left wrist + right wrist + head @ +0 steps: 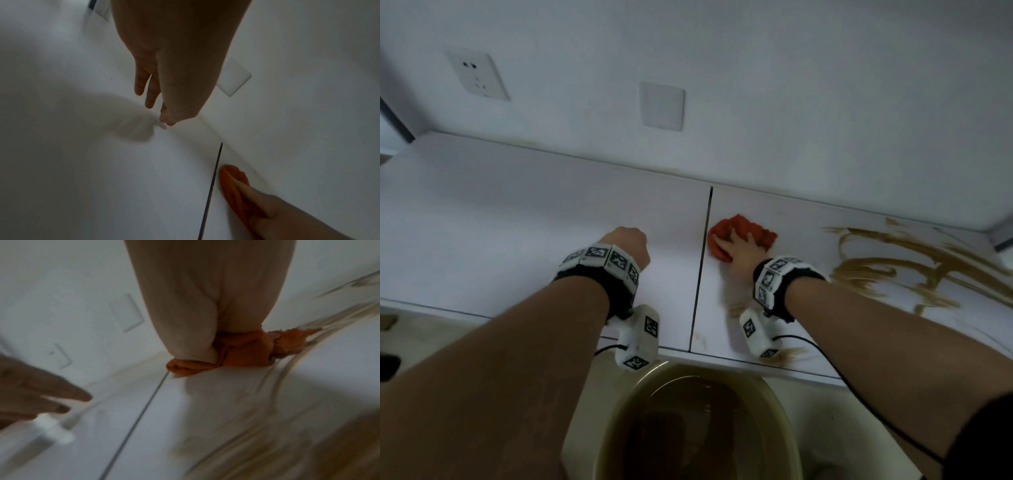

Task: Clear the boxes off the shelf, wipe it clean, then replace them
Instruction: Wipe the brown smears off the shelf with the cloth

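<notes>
A white shelf [517,212] runs along the wall, with a dark seam down its middle. No boxes are in view. My right hand [736,245] presses flat, fingers spread, on a crumpled orange cloth [756,229] just right of the seam. The right wrist view shows that palm [205,313] on top of the cloth [246,352]. My left hand [628,240] stands left of the seam and holds nothing. In the left wrist view its straight fingers [152,97] point down at the shelf, with the cloth [232,175] at the lower right.
Brown smears [914,270] cover the right part of the shelf, and fainter streaks lie near its front edge. A basin [690,369] of dark brown water sits below the front edge. A wall socket [477,75] and a blank plate [662,106] are above the shelf.
</notes>
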A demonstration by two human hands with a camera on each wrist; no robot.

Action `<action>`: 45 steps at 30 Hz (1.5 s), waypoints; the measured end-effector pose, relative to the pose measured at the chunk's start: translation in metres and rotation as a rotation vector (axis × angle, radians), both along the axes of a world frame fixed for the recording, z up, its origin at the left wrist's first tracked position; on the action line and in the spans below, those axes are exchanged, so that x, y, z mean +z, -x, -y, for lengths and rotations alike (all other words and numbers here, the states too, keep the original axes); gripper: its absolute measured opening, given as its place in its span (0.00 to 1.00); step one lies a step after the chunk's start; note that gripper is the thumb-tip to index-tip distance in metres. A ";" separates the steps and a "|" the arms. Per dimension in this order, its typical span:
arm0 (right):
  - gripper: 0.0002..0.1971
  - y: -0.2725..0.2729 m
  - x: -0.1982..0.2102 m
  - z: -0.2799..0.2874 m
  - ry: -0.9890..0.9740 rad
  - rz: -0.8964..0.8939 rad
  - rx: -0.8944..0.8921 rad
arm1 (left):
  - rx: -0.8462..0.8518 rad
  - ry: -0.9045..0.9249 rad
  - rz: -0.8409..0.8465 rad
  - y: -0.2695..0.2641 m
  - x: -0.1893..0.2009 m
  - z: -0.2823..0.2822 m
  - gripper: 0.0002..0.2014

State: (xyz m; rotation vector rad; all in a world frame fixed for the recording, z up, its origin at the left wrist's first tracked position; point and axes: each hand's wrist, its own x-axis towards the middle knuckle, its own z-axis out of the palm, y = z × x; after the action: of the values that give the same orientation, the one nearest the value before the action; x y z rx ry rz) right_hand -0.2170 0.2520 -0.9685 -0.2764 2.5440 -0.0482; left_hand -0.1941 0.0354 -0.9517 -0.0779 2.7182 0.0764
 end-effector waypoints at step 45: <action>0.28 0.009 -0.010 -0.018 0.057 -0.079 0.005 | -0.054 0.032 0.030 -0.029 -0.005 -0.023 0.24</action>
State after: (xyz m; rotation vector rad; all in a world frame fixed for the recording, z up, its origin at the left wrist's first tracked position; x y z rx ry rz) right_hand -0.2263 0.2703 -0.9784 -0.3121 2.6236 -0.1098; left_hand -0.1650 0.0583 -0.9570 -0.0143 2.6896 0.0163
